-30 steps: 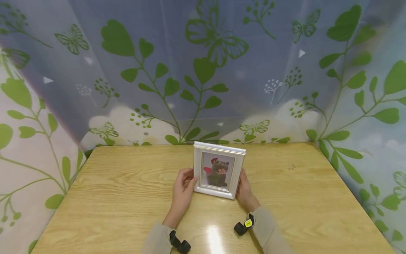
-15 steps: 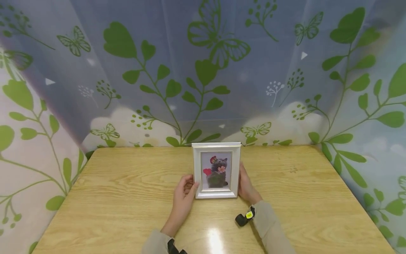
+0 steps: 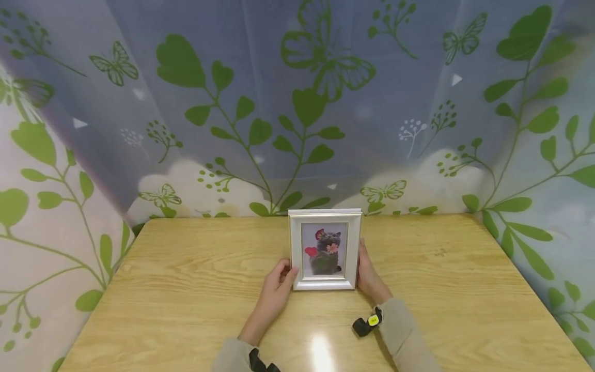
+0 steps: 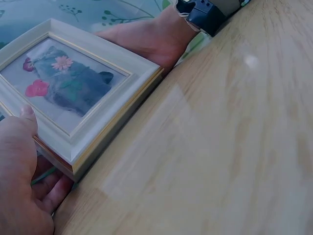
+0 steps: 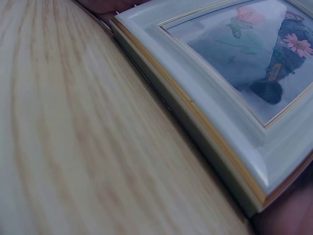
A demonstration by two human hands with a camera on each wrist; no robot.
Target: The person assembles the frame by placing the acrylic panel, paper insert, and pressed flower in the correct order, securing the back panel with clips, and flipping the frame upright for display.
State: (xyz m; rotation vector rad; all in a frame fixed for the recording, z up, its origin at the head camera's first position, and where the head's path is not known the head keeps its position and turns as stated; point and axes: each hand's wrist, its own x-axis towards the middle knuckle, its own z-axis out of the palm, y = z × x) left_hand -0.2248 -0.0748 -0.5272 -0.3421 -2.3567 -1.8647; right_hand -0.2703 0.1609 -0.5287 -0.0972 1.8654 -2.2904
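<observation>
A white picture frame (image 3: 355,258) with a thin gold trim stands upright on the wooden table, leaning back a little. Its picture (image 3: 324,250) shows a grey cat with a red heart and a pink flower. My left hand (image 3: 274,289) grips the frame's lower left side, thumb on the front border and fingers curled behind, as the left wrist view shows. Along the lower right side my right hand (image 3: 372,279) holds the frame, most of its fingers hidden behind it. In the right wrist view, the frame's bottom edge (image 5: 190,120) sits right at the tabletop.
The light wooden table (image 3: 195,258) stretches out on both sides of the frame. A curtain (image 3: 223,113) with green leaves and butterflies hangs behind it and along both sides. Black camera mounts (image 3: 362,326) sit on both wrists.
The frame has turned from a slight clockwise tilt to level, its face now toward the front. Both hands have stayed on its sides. The whole head view has shifted slightly.
</observation>
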